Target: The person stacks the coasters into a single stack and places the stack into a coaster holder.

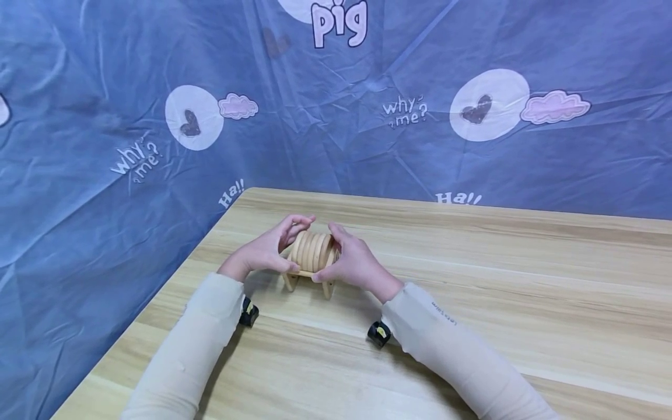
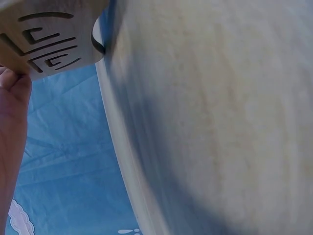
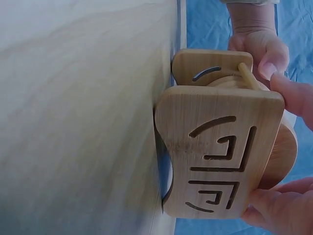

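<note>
A wooden coaster rack (image 1: 328,289) stands on the table with several round wooden coasters (image 1: 311,252) on edge in it. Its side panel (image 3: 217,176) has carved line slots, and a thin dowel (image 3: 248,76) links the two panels. My left hand (image 1: 266,248) grips the rack's left end, thumb in front and fingers behind. In the left wrist view, fingertips of the left hand (image 2: 13,107) pinch a corner of the slotted panel. The right hand (image 1: 358,261) holds the right end; in the right wrist view its fingers (image 3: 288,203) press the panel's edge.
The wood-grain table (image 1: 499,291) spreads widely to the right, with its left edge near my left forearm. A blue printed cloth (image 1: 341,116) hangs behind and to the left. Small black devices (image 1: 379,333) sit at both wrists.
</note>
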The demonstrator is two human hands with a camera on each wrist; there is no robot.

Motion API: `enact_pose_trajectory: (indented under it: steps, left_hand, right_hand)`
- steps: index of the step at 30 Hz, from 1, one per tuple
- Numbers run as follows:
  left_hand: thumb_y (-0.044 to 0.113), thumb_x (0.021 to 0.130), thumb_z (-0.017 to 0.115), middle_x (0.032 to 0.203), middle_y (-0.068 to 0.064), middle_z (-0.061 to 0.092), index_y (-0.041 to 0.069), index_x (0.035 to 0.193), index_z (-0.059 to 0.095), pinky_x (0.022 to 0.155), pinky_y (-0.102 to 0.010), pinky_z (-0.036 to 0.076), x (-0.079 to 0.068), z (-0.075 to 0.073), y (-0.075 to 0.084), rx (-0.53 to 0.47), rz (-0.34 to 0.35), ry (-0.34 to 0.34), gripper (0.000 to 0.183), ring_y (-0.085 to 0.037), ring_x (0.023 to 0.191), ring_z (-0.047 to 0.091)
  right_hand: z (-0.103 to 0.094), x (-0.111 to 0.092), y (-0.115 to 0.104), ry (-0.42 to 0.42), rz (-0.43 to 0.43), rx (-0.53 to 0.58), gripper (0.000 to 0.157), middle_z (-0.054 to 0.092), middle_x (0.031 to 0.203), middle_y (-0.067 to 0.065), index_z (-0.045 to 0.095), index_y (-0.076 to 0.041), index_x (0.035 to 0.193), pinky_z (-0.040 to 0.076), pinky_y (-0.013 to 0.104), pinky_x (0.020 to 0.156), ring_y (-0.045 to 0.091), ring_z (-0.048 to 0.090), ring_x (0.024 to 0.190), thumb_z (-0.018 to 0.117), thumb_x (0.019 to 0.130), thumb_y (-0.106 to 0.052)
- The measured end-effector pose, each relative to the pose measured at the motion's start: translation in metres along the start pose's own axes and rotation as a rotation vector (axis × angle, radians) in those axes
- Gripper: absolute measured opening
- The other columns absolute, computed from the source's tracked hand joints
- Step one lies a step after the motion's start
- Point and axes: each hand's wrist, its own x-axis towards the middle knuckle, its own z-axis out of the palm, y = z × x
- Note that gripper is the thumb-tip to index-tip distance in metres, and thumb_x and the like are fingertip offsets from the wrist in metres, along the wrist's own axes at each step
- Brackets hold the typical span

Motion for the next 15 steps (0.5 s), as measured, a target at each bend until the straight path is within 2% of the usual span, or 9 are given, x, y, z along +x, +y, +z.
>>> enact_pose_trajectory:
  steps: [3, 8, 12, 15]
  left_hand:
    - [-0.011, 0.062, 0.064, 0.153, -0.011, 0.018, 0.000, 0.131, 0.023, 0.115, -0.043, 0.015, 0.003, 0.000, 0.000, 0.003, -0.005, 0.003, 0.081, -0.031, 0.141, 0.013]
    - [-0.008, 0.063, 0.065, 0.153, -0.012, 0.018, 0.002, 0.131, 0.025, 0.115, -0.045, 0.014, 0.002, 0.000, 0.001, 0.037, 0.002, 0.004, 0.079, -0.033, 0.140, 0.013]
    - [0.000, 0.068, 0.068, 0.153, -0.017, 0.015, 0.000, 0.133, 0.025, 0.114, -0.049, 0.011, -0.006, 0.000, 0.007, 0.128, 0.028, 0.036, 0.078, -0.035, 0.140, 0.015]
    - [0.007, 0.072, 0.069, 0.153, -0.016, 0.014, 0.000, 0.137, 0.024, 0.114, -0.052, 0.010, -0.013, 0.002, 0.019, 0.220, 0.043, 0.082, 0.080, -0.033, 0.139, 0.016]
  right_hand:
    - [-0.001, 0.000, 0.000, 0.010, 0.003, -0.032, 0.113, 0.027, 0.150, 0.011, 0.021, -0.002, 0.146, 0.029, 0.037, 0.110, 0.026, 0.035, 0.132, 0.088, 0.057, -0.020]
    - [-0.001, -0.001, 0.000, 0.005, 0.017, -0.034, 0.113, 0.030, 0.148, 0.014, 0.019, -0.002, 0.146, 0.032, 0.039, 0.108, 0.028, 0.038, 0.130, 0.087, 0.058, -0.023]
    - [-0.010, -0.007, 0.003, -0.012, 0.086, 0.016, 0.115, 0.025, 0.151, 0.012, 0.015, -0.007, 0.148, 0.035, 0.041, 0.106, 0.033, 0.037, 0.130, 0.086, 0.061, -0.030]
    - [-0.024, -0.018, 0.005, -0.008, 0.122, -0.017, 0.109, 0.016, 0.153, 0.010, 0.015, -0.010, 0.148, 0.027, 0.044, 0.110, 0.033, 0.027, 0.136, 0.081, 0.066, -0.036]
